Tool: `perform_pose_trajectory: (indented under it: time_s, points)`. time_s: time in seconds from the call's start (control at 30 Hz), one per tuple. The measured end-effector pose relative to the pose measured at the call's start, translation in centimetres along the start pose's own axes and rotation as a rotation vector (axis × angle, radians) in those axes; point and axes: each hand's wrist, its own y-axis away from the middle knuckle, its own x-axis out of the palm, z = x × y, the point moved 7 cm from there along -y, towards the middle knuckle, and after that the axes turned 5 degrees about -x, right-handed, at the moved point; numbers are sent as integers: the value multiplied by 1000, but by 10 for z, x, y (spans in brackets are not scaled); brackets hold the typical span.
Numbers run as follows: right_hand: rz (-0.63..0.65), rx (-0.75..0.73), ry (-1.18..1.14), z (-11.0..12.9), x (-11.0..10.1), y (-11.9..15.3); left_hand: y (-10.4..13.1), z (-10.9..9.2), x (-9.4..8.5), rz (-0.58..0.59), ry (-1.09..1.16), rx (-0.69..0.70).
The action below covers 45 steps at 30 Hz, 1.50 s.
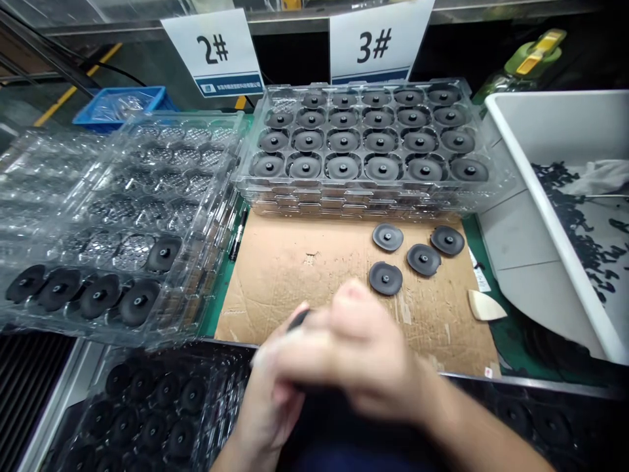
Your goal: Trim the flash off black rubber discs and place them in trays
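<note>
Both hands meet over the front edge of the cardboard (275, 262). My left hand (268, 400) is closed around a black part (297, 320), of which only a small piece shows. Across it lies my right hand (358, 347), blurred, with its fingers curled; whatever it grips is hidden. Several black round discs (386, 278) with small central stubs lie on the cardboard just beyond my right hand. Behind them, a stack of clear trays (363, 196) carries rows of similar discs.
At left, a clear tray (189, 246) is partly filled with discs. More filled trays (152, 400) sit lower left. A white bin (540, 216) with black scraps stands at right, near a pale wedge (485, 305). A blue basket (162, 95) and a green-topped bottle (533, 59) are behind.
</note>
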Motion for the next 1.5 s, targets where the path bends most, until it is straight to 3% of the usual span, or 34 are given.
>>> perform_pose_trajectory:
  time_s: [0.1, 0.17, 0.3, 0.37, 0.43, 0.53, 0.6, 0.67, 0.73, 0.8, 0.83, 0.97, 1.03, 1.1, 1.2, 1.3, 1.37, 1.43, 1.5]
  points:
    - [-77, 402, 90, -54, -2, 25, -4, -2, 0, 6, 102, 1]
    - [-44, 542, 121, -75, 12, 52, -5, -1, -1, 21, 192, -30]
    - [64, 496, 107, -75, 54, 92, -6, 1, -2, 68, 296, -96]
    - [63, 506, 107, -71, 60, 97, -7, 3, -1, 78, 308, -113]
    - [18, 541, 110, -66, 49, 88, -7, 4, 1, 72, 304, -122]
    - [-191, 555, 95, -43, 13, 56, -8, 5, 6, 53, 305, -103]
    - [-273, 403, 65, -15, -3, 31, -7, 6, 9, 63, 304, -122]
    - [-186, 239, 5, 9, -3, 11, -6, 9, 11, 93, 293, -171]
    - [-5, 210, -69, 17, 8, 3, -5, 11, 10, 115, 293, -202]
    - [127, 276, -91, 11, 18, 1, -5, 12, 6, 95, 306, -184]
    - [124, 303, -59, 7, 18, 0, -5, 13, 5, 91, 312, -179]
    - [-63, 185, 90, 13, 9, -3, -1, 11, 11, 132, 302, -199]
    - [-30, 111, 5, 22, 9, 6, 1, 7, 12, 144, 275, -221]
    - [61, 164, -38, 23, 6, 20, 2, 4, 13, 157, 245, -248]
    - [70, 282, 148, 17, -11, 32, 1, 4, 16, 171, 222, -275]
    - [2, 144, 286, 19, -24, 18, 2, 10, 20, 163, 204, -336]
    - [5, 65, 169, 11, -22, 7, 3, 11, 24, 195, 209, -350]
    - [-44, 162, 22, -10, -21, 9, 5, 9, 26, 266, 253, -351]
    - [-111, 358, -32, -36, -15, 27, 7, 9, 25, 341, 320, -376]
